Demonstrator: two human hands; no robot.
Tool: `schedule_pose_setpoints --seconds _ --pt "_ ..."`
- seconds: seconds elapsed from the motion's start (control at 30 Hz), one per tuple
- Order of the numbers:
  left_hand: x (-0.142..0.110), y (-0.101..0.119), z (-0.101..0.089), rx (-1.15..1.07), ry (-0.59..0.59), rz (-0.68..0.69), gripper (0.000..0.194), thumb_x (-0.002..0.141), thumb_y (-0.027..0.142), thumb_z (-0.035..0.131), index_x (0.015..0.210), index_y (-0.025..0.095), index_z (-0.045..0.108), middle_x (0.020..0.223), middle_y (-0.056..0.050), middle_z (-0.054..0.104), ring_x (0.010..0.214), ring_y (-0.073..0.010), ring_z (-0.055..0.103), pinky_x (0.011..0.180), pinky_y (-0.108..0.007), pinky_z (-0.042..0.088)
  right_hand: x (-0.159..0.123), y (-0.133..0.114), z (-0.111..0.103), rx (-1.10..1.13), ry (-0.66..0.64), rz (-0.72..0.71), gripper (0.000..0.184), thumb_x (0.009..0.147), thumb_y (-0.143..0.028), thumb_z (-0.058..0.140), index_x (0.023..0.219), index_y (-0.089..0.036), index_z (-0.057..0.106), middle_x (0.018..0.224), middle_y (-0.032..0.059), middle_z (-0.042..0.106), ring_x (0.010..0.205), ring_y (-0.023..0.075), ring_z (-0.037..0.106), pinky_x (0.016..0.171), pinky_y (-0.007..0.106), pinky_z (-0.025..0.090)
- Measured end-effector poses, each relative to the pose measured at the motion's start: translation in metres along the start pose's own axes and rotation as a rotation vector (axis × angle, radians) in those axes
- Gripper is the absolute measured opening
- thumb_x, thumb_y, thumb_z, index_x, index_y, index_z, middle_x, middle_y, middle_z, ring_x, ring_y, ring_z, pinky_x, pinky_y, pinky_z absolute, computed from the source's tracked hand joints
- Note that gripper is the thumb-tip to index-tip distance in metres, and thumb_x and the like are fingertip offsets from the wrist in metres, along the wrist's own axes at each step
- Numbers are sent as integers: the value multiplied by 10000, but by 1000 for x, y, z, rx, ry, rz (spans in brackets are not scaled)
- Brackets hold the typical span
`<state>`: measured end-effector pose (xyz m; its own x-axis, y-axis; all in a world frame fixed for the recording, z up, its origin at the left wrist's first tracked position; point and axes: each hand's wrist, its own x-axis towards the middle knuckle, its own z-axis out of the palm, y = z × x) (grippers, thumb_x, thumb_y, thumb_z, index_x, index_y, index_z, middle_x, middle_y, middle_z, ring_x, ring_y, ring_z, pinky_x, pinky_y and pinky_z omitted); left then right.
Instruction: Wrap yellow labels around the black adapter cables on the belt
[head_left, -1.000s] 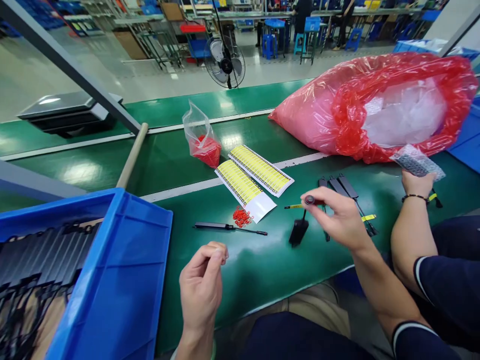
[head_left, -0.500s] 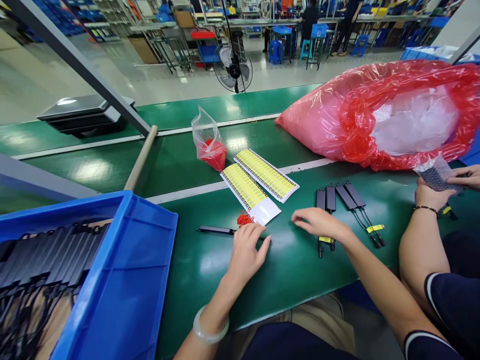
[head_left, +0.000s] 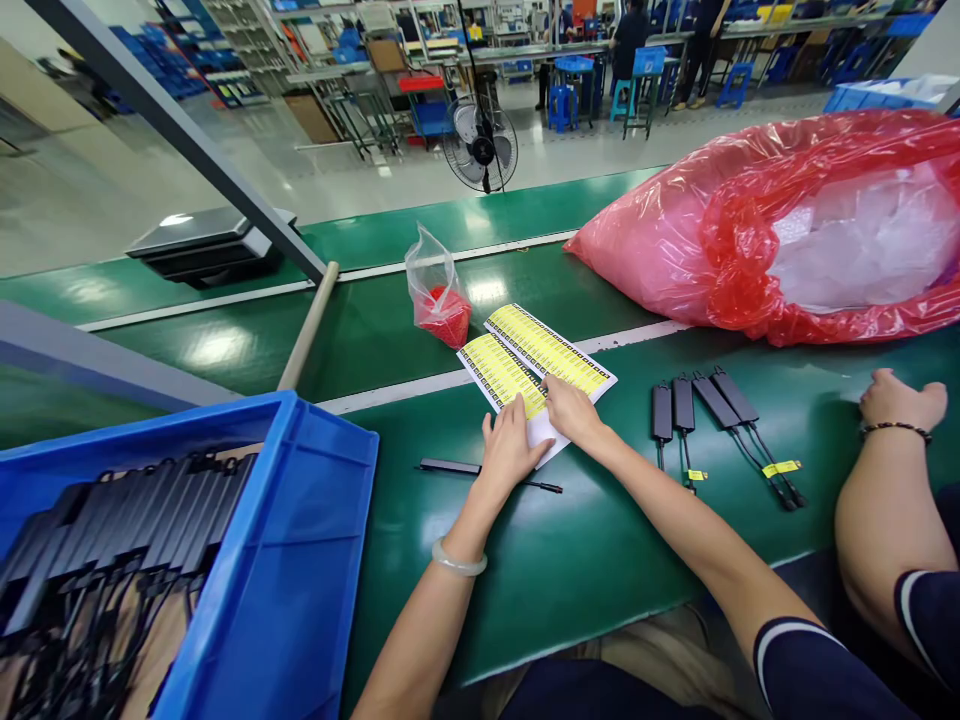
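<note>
Two sheets of yellow labels lie side by side on the green work surface: the near label sheet (head_left: 499, 372) and the far label sheet (head_left: 559, 345). My left hand (head_left: 513, 447) rests with fingers spread on the white lower part of the near sheet. Fingertips of my right hand (head_left: 574, 410) are drawn together over the yellow labels at the sheet's right edge; what they pinch is too small to make out. Partly behind my left wrist lies a black cabled module (head_left: 450, 466). The little red rings beside the sheet are hidden by my left hand.
Several black modules (head_left: 724, 400) with cables, some tagged yellow, lie to the right. A blue bin (head_left: 300, 560) of similar modules stands at left. Behind are a clear bag of red rings (head_left: 442, 310) and a large red bag (head_left: 660, 240). A co-worker's hand (head_left: 900, 400) is at right.
The black module in my right hand was put down with the others on the right. Both my hands then moved onto the near label sheet. The co-worker's bubble-wrap pouch is out of view.
</note>
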<state>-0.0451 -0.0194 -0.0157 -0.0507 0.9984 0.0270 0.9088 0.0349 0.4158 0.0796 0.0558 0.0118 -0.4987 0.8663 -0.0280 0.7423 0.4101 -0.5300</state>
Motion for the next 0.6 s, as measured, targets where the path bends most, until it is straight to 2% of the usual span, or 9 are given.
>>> schedule_pose_setpoints --seconds 0.1,0.17,0.27,0.37,0.47,0.53,0.6 --pt "1 1 -6 -34 -22 -4 881 805 383 651 1494 79 192 1476 -270 405 1361 -378 388 1109 -647 181 -23 -8 -3 49 33 -82 280 944 -95 457 1181 -152 597 1161 130 616 1081 248 594 947 384 485" --pt "-2 -3 -18 -61 -51 19 857 803 382 653 1489 108 219 1486 -246 401 1368 -365 377 1113 -626 194 -42 -10 -12 103 90 -109 301 945 -90 423 1173 -165 606 1145 128 605 1068 245 600 933 367 496" --pt "-15 -19 -46 -95 -113 85 688 788 371 667 1398 185 408 1451 -163 463 1316 -326 430 1089 -520 302 -68 -3 -33 198 218 -90 269 982 -161 384 1130 -159 609 1127 125 579 1054 232 616 939 375 507" --pt "-35 -39 -67 -111 -182 112 360 757 300 688 1107 233 637 1171 -80 644 1086 -292 560 951 -441 417 -87 11 -51 576 325 -7 172 964 -288 492 1010 -177 614 1073 83 579 971 209 671 852 352 562" --pt "-53 -49 -72 -142 -205 84 93 769 218 661 861 218 676 942 -62 680 923 -270 582 860 -409 428 -102 20 -56 1097 313 142 202 831 -369 705 895 -192 632 1058 37 589 891 185 697 723 278 581" --pt "-63 -48 -71 -196 -199 65 31 803 208 627 810 208 658 872 -56 681 851 -246 590 818 -381 431 -111 23 -54 1295 284 230 230 768 -368 775 857 -196 651 1089 25 592 890 165 687 701 234 563" --pt "-72 -41 -70 -273 -174 39 66 848 244 591 843 195 636 831 -51 674 779 -222 597 765 -354 445 -120 22 -49 1409 290 284 219 762 -366 784 858 -209 666 1063 16 608 919 155 671 723 216 546"
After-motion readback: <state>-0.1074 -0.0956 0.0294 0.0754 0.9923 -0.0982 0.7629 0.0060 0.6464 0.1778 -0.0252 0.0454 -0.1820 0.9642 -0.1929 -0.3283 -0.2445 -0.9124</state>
